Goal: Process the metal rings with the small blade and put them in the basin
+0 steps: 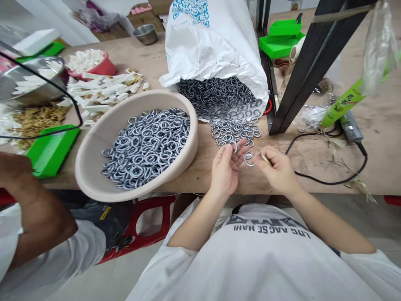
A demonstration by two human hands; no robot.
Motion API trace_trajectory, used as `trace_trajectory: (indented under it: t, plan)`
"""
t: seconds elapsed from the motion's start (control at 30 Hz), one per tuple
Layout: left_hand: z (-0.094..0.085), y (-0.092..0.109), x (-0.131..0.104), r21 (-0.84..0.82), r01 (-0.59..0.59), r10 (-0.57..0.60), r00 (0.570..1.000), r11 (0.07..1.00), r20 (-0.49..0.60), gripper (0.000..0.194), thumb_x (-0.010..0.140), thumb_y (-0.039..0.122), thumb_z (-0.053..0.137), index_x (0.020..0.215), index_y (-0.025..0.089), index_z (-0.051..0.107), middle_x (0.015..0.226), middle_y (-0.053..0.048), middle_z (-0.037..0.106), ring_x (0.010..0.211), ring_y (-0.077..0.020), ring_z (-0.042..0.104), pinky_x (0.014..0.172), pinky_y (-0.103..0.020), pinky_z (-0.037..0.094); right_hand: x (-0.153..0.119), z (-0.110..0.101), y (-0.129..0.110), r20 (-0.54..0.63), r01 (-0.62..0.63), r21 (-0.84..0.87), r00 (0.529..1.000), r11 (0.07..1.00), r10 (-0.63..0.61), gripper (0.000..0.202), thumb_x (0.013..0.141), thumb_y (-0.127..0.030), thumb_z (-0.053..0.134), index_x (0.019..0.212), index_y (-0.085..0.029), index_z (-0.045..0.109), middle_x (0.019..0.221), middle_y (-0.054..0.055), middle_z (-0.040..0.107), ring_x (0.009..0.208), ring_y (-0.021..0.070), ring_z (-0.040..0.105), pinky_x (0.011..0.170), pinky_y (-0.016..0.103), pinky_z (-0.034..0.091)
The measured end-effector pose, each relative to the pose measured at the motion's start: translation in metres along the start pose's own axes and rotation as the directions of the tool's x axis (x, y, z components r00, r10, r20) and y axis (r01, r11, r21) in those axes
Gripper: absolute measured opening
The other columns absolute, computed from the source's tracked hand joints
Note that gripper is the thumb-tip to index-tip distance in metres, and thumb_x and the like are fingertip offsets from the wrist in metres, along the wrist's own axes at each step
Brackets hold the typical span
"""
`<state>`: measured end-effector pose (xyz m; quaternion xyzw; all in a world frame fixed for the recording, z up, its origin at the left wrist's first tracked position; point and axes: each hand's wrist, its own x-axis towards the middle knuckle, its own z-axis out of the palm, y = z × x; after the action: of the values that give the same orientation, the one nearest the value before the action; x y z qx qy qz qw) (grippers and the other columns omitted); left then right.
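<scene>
My left hand is palm up over the table edge, with a grey ring pinched at its thumb and fingers. A thin, pointed tool sits in the closed fingers of my right hand; its exact kind is too small to make out. Another grey ring shows between the two hands, close to the tool's tip; whether it touches the table I cannot tell. Just beyond my fingers lies a loose pile of rings, spilling from the mouth of a white sack.
To the left stands a large beige basin of grey rings. White plastic pieces and a green tray lie past it. A co-worker's arm is at far left. On the right are a dark metal post and black cable.
</scene>
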<state>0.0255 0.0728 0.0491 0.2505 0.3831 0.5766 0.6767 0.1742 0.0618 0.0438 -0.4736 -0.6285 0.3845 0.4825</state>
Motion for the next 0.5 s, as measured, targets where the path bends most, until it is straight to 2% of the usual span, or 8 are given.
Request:
trace_trajectory:
  t: [0.1,0.2,0.3,0.4,0.5]
  plan:
    - [-0.012,0.001,0.003,0.134,0.053,-0.066,0.993,0.99,0.093,0.027,0.081,0.041,0.069,0.082,0.016,0.057,0.095,-0.009,0.076,0.075,-0.0144,0.071,0.071,-0.025,0.055,0.005,-0.01,-0.003,0.081,-0.156,0.22,0.987,0.963,0.142,0.035,0.095,-0.05,0.055,0.079,-0.02,0.062,0.064,-0.002,0.052,0.061,0.0132,0.05,0.059,0.028,0.041]
    - [-0.013,-0.003,0.0,0.163,0.207,-0.238,0.949,0.965,0.206,0.039,0.081,0.054,0.063,0.08,0.015,0.058,0.078,-0.007,0.072,0.061,-0.0151,0.066,0.058,-0.026,0.054,0.007,-0.011,-0.007,0.138,-0.201,0.257,0.976,0.945,0.17,0.035,0.095,-0.052,0.054,0.078,-0.021,0.058,0.061,-0.003,0.053,0.055,0.0126,0.048,0.055,0.028,0.039]
    - [-0.003,-0.009,-0.005,0.172,0.311,-0.344,0.912,0.935,0.222,0.052,0.081,0.067,0.058,0.081,0.016,0.058,0.068,-0.003,0.065,0.05,-0.012,0.058,0.046,-0.024,0.05,0.005,-0.007,-0.009,0.061,-0.097,0.079,0.994,0.992,0.093,0.033,0.098,-0.044,0.053,0.074,-0.021,0.056,0.065,-0.001,0.056,0.062,0.0147,0.053,0.062,0.03,0.043]
    - [0.007,-0.015,-0.008,0.214,0.28,-0.32,0.929,0.936,0.184,0.054,0.077,0.07,0.064,0.084,0.017,0.056,0.06,0.002,0.057,0.047,-0.0097,0.052,0.041,-0.019,0.043,0.001,-0.001,-0.006,-0.064,0.045,-0.158,0.996,0.986,-0.056,0.026,0.095,-0.032,0.058,0.072,-0.02,0.061,0.072,0.002,0.057,0.071,0.0166,0.055,0.069,0.031,0.043]
    - [0.012,-0.019,-0.009,0.213,0.249,-0.283,0.947,0.945,0.148,0.052,0.076,0.068,0.067,0.082,0.019,0.051,0.058,0.006,0.049,0.043,-0.0056,0.041,0.037,-0.015,0.027,-0.002,0.003,-0.002,-0.161,0.075,-0.181,0.981,0.981,-0.105,0.008,0.09,-0.025,0.063,0.091,-0.022,0.07,0.084,0.004,0.061,0.079,0.0185,0.059,0.072,0.033,0.045]
